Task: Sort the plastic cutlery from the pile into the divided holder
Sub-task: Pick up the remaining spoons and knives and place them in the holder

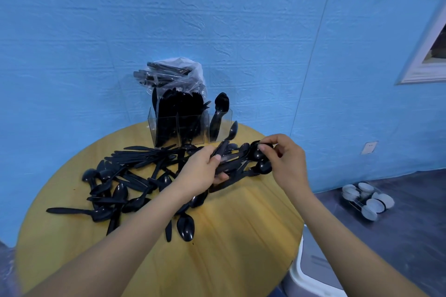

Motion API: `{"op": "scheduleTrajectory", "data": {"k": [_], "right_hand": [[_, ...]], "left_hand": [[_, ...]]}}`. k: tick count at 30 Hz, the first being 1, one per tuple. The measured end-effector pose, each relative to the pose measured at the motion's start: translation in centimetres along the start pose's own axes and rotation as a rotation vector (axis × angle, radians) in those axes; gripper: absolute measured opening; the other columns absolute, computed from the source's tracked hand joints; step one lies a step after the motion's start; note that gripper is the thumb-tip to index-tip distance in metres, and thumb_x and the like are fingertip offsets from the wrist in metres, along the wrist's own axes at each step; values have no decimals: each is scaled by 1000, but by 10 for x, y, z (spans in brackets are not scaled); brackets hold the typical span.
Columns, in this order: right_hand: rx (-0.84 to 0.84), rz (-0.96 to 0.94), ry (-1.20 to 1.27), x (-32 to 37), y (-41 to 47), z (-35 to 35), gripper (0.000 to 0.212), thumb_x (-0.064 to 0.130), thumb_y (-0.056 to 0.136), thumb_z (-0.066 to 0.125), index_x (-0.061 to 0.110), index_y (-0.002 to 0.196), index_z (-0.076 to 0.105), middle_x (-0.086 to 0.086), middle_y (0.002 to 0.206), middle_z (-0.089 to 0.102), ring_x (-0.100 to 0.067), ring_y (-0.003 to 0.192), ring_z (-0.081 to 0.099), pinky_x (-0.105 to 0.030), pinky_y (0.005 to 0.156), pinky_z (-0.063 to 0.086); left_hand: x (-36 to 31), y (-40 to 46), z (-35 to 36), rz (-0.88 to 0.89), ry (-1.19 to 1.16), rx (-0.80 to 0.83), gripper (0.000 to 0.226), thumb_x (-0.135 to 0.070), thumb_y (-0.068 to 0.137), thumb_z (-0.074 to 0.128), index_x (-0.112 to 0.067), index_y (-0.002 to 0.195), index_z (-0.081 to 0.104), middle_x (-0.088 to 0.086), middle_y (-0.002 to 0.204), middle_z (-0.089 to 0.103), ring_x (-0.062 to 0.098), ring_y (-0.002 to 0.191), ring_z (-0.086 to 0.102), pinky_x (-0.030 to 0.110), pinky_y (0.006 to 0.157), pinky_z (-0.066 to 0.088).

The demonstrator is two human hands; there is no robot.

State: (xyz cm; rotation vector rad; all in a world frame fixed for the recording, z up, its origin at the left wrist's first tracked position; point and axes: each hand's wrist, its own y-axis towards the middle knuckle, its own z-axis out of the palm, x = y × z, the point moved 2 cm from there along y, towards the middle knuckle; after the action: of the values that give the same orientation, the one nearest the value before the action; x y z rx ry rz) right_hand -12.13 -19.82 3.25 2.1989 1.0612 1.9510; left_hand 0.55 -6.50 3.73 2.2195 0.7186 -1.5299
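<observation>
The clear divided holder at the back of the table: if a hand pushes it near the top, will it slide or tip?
The holder would probably tip: it stands tall and its thin clear walls look light. The cutlery standing inside, and the bag on top, likely make it top-heavy.

cutlery pile point(125, 183) crowds left, bare table point(241, 236) right

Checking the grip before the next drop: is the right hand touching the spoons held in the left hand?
Touching. The head view shows the right hand pinching the bowl of a spoon in the bundle of spoons gripped by the left hand.
</observation>
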Motion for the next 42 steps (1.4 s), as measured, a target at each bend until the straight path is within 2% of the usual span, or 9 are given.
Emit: {"op": "scheduleTrajectory", "data": {"k": [5,9,14,22,27,32,35,39,42], "right_hand": [[-94,15,12,-2,0,5,28,8,86,65,34,77,60,-1,76,66,-29,68,59,-28,64,47],[-140,-20,-7,3,0,8,22,8,85,66,29,81,62,8,90,55,-5,62,49,-9,62,39],[-182,19,6,1,0,9,22,16,84,70,22,101,60,14,97,46,1,54,47,-9,62,41],[-295,-117,-30,7,-6,6,29,18,78,76,14,63,52,11,83,41,-2,62,47,-9,63,39],[-324,-263,-88,12,0,11,31,12,79,74,3,62,50,12,84,36,3,62,45,-7,61,38],[-379,-292,-255,-3,3,17,30,17,82,72,5,65,50,0,89,40,-4,64,40,-17,53,33],[-431,-239,-451,-8,2,20,25,25,87,67,6,74,57,-5,94,48,-9,66,38,-27,48,29],[-171,6,-193,-12,-2,21,26,37,97,46,14,94,59,2,93,54,-13,75,53,-29,68,43],[-45,196,59,-13,-11,24,26,40,97,43,16,95,54,4,74,55,-5,56,51,-26,55,46]], "left_hand": [[-2,-7,1,-17,3,39,21,-18,103,32,-13,106,52,4,88,62,8,60,59,20,55,48],[1,-9,1,24,58,36,21,-22,103,31,-18,104,52,11,97,60,8,62,47,12,50,39],[2,-19,3,29,1,64,21,-21,103,30,-16,104,50,-2,87,58,-3,54,51,13,55,37],[12,-21,-4,-85,21,-30,20,-20,103,31,-8,96,44,2,83,47,7,62,41,10,49,37],[4,-26,4,-51,-1,49,21,-20,103,32,-18,103,52,-5,83,60,-6,51,51,9,49,36],[0,-27,12,-29,-9,29,23,-23,103,30,-22,107,54,-1,95,64,3,80,59,14,59,43],[-2,-28,17,-31,-23,25,26,-20,103,29,-13,113,52,0,96,57,-13,54,54,7,47,38],[5,-25,16,-38,-31,15,26,-18,103,29,-8,112,52,0,93,55,-12,43,48,8,43,35],[9,-23,14,-58,-27,-4,26,-18,103,29,-4,111,51,1,92,55,-12,44,49,8,43,35]]}}
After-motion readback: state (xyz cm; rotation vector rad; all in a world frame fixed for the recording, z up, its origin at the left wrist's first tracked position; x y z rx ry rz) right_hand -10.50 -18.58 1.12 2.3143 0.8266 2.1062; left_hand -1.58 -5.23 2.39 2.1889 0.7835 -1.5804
